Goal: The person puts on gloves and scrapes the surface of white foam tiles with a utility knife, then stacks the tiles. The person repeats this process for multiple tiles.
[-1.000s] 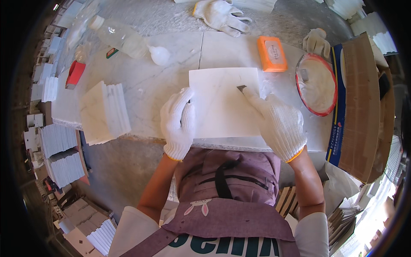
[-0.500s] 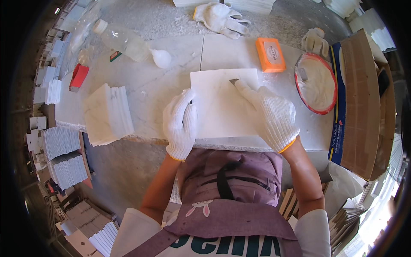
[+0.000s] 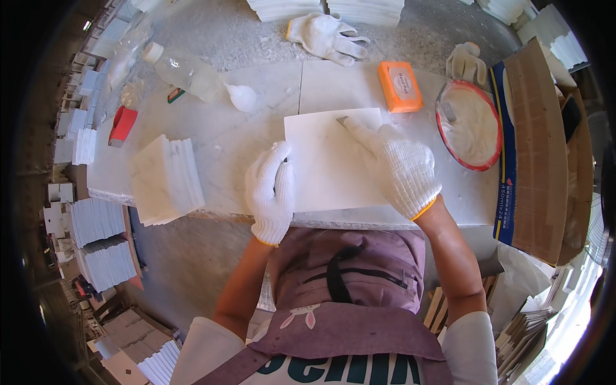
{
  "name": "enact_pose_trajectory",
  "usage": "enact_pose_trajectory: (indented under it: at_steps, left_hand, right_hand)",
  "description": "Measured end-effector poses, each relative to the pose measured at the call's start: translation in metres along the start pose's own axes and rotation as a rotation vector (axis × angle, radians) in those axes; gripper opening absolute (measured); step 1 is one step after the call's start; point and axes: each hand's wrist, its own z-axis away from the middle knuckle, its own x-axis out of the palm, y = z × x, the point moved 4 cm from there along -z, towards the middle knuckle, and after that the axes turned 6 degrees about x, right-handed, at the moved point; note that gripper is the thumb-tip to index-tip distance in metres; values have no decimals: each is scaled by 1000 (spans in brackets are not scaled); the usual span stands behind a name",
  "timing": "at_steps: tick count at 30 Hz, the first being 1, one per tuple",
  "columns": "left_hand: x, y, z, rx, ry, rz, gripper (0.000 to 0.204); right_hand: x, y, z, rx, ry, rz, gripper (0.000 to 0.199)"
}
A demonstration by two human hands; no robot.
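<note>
A square white tile lies on the bench in front of me. My left hand, in a white knitted glove, is closed at the tile's left edge. A small dark spot shows between its thumb and fingers; I cannot make out what it is. My right hand, gloved the same way, rests over the tile's right side. From its fingertips sticks a small dark blade, its tip close to the tile's far edge. The blade's other end is hidden in the glove.
Left are stacked marble tiles, a red tape-like roll, a clear bottle and a white bulb. An orange box, a red-rimmed bowl of white paste and a cardboard box stand right. A loose glove lies behind.
My right hand and the blade have shifted slightly left and toward the tile's far edge. My left hand stays at the tile's left edge. The whole view has moved a little.
</note>
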Motion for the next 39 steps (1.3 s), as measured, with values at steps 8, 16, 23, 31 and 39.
enact_pose_trajectory:
  at_steps: [8,16,23,31,39]
  left_hand:
    - [-8,0,1,-105,66,74,27]
    - [-23,-35,-36,-296,279,29,49]
    - [-4,-73,-83,-325,206,-223,55]
    - [9,-95,-93,-298,263,-67,23]
    - [9,-83,-92,-303,340,174,8]
  right_hand:
    - [-33,6,34,92,-167,79,44]
    - [-21,31,78,565,44,-519,43]
    - [12,40,89,442,327,-484,45]
    - [27,48,98,338,445,-440,48]
    - [25,46,98,396,424,-455,49]
